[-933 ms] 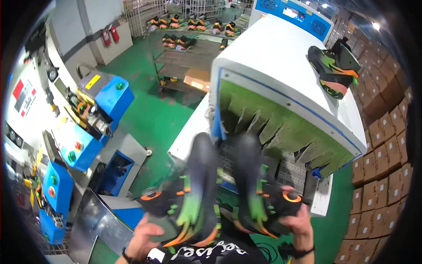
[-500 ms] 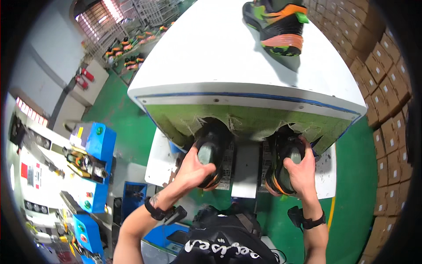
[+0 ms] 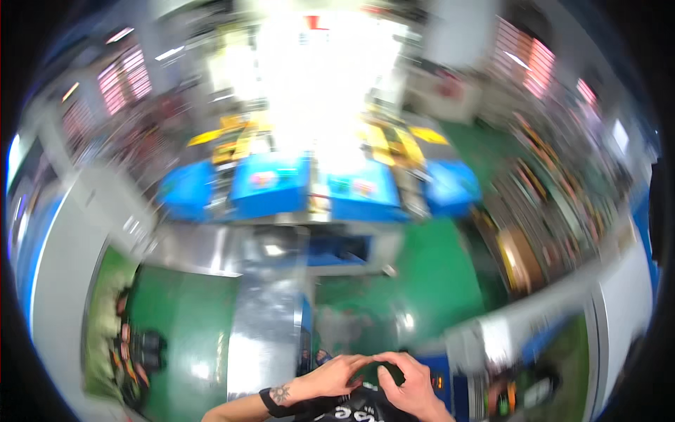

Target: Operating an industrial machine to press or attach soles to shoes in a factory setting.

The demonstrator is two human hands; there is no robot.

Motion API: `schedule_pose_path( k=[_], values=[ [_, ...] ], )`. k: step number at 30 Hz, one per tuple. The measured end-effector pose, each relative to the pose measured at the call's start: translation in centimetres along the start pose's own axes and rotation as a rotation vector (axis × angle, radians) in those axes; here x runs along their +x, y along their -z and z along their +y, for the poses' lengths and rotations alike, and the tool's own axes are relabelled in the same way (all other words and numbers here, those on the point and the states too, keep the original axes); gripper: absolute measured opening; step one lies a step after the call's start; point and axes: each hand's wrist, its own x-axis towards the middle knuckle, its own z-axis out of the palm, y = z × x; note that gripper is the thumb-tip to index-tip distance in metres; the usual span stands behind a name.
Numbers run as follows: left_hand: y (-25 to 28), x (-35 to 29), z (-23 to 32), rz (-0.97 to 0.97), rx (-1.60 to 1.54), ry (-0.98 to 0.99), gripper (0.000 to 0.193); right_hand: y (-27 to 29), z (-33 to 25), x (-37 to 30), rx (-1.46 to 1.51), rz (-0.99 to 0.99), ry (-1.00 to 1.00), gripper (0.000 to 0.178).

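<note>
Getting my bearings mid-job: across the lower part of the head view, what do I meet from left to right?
Blurred far-left shoes, shiny metal table, left hand, right hand, blurred far-right shoes.

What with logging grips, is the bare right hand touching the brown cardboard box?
Apart: the head view shows a wide gap between right hand and box.

White glare (image 3: 320,77), heavy, seemingly motion blur

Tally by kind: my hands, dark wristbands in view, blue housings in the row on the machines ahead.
Left hand plus right hand: 2
Dark wristband: 1
Blue housings, blurred but distinct: 4
Total: 7
</note>
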Motion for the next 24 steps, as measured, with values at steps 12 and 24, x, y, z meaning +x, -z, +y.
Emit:
schedule_pose_path(
  k=[12, 24],
  values=[
    [-4.5, -48.8, -21.2, 1.892, 0.621, 1.561, 0.045, -41.1, -14.1, 18.8, -0.017, -1.11, 0.449, 0.029],
    [-7.9, -53.8, -24.6, 1.933, 0.492, 1.598, 0.049, -93.3, -31.9, 12.9, -1.094, -1.087, 0.979, 0.062]
  ],
)
